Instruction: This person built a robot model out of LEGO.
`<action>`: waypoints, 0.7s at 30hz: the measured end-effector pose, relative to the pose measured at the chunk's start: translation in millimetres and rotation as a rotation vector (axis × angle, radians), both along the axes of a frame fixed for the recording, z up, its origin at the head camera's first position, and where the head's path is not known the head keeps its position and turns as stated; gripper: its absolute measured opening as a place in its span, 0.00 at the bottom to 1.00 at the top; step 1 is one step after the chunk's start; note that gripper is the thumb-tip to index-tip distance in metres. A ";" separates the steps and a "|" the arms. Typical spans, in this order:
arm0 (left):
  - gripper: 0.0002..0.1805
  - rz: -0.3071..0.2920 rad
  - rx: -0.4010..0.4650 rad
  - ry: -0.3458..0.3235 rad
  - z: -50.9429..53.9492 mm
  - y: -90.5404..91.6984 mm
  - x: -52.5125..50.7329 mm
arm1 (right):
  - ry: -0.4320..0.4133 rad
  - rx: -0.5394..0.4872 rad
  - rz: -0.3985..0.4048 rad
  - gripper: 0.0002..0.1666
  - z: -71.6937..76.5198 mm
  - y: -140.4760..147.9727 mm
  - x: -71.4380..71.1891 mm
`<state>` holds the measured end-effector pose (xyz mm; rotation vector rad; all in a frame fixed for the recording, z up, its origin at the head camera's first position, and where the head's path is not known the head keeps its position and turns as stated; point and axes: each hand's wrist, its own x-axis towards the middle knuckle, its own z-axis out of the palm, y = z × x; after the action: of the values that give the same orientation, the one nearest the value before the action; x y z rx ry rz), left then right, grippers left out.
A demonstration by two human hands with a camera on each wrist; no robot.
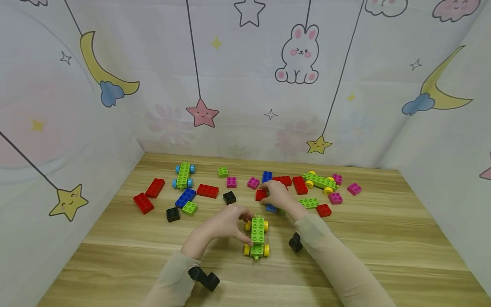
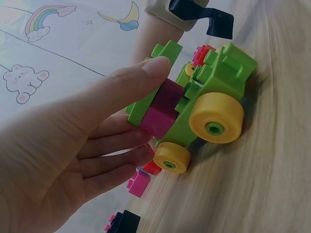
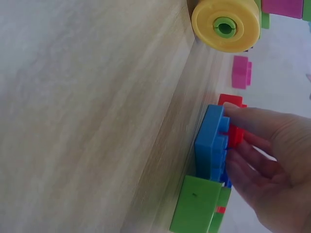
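Note:
A green toy car base with yellow wheels (image 1: 258,249) stands near the table's middle. On it sits a magenta brick (image 2: 163,108), topped by a long green brick (image 1: 258,230). My left hand (image 1: 228,224) holds this stack from its left side, thumb on the green brick and fingers around the far end. Farther forward, my right hand (image 1: 278,194) pinches a red brick (image 3: 235,135) between thumb and fingers. A blue brick (image 3: 211,143) and a green brick (image 3: 195,204) lie just in front of those fingers. The hand hides part of the bricks beneath it in the head view.
At the back left stands a green car base with blue wheels (image 1: 183,175); another with yellow wheels (image 1: 320,181) is at the back right. Several red, blue, black, pink and green bricks lie across the rear, including a black brick (image 1: 229,197). A patterned cloth (image 1: 245,128) encloses the table.

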<state>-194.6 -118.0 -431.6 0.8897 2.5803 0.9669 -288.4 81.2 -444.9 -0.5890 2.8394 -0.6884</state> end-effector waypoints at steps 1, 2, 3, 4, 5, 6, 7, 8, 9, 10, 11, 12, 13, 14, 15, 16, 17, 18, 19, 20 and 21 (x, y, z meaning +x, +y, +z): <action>0.34 0.000 0.000 0.000 0.0 0.0 0.0 | -0.003 0.002 0.000 0.26 0.2 -0.8 0.0; 0.34 0.001 0.001 -0.002 0.1 0.1 0.0 | -0.004 0.006 0.003 0.26 0.2 -1.4 0.1; 0.34 0.000 0.001 -0.002 0.0 0.1 -0.1 | -0.003 0.010 0.007 0.26 0.1 -2.0 0.1; 0.34 0.000 0.002 -0.003 0.1 0.1 0.0 | -0.001 0.016 0.011 0.25 0.1 -2.5 0.1; 0.34 0.000 0.003 -0.004 0.3 0.1 0.1 | 0.001 0.022 0.015 0.25 0.1 -3.0 0.2; 0.34 0.000 0.002 -0.004 0.3 0.0 0.2 | 0.003 0.028 0.020 0.24 0.2 -3.5 0.2; 0.34 0.000 0.003 -0.003 0.2 0.1 0.1 | 0.004 0.031 0.025 0.24 0.1 -3.7 0.2; 0.34 0.001 0.002 -0.002 0.0 0.1 0.1 | 0.009 0.037 0.029 0.23 0.1 -3.9 0.3; 0.34 0.000 0.002 0.000 -0.2 0.1 0.0 | 0.011 0.040 0.032 0.23 0.2 -4.1 0.3; 0.34 0.001 0.002 0.001 -0.4 0.1 -0.1 | 0.012 0.044 0.035 0.23 0.2 -4.3 0.3; 0.34 0.002 0.001 0.000 -0.5 0.1 -0.1 | 0.016 0.045 0.038 0.23 0.4 -4.4 0.7; 0.34 0.003 0.000 0.000 -0.5 0.1 -0.1 | 0.023 0.043 0.041 0.22 0.7 -4.4 1.1; 0.34 0.003 0.002 -0.002 -0.5 0.1 -0.1 | 0.027 0.040 0.041 0.22 1.2 -4.1 1.6; 0.34 0.004 0.002 -0.004 -0.3 0.1 0.1 | 0.033 0.034 0.041 0.22 2.0 -3.8 2.2; 0.34 0.003 0.001 -0.004 -0.1 0.2 0.2 | 0.037 0.025 0.040 0.22 2.7 -3.1 2.9; 0.34 0.005 -0.001 -0.006 0.1 0.3 0.4 | 0.041 0.013 0.038 0.22 3.5 -2.4 3.8; 0.34 0.006 -0.002 -0.008 0.5 0.5 0.6 | 0.048 0.001 0.037 0.21 4.5 -1.6 4.7; 0.34 0.005 -0.004 -0.006 0.4 0.6 0.5 | 0.052 -0.011 0.037 0.21 5.6 -0.7 5.6; 0.34 0.005 -0.006 -0.005 0.4 0.8 0.4 | 0.058 -0.024 0.038 0.21 6.7 0.3 6.5; 0.34 0.005 -0.008 -0.003 0.4 0.9 0.4 | 0.065 -0.038 0.038 0.21 8.1 1.3 7.6; 0.34 0.005 -0.009 -0.002 0.5 1.1 0.3 | 0.071 -0.051 0.038 0.21 9.6 2.3 9.2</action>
<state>-194.3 -116.9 -431.2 0.8796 2.5843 0.9557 -279.2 83.6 -435.3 -0.6870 2.8747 -0.7499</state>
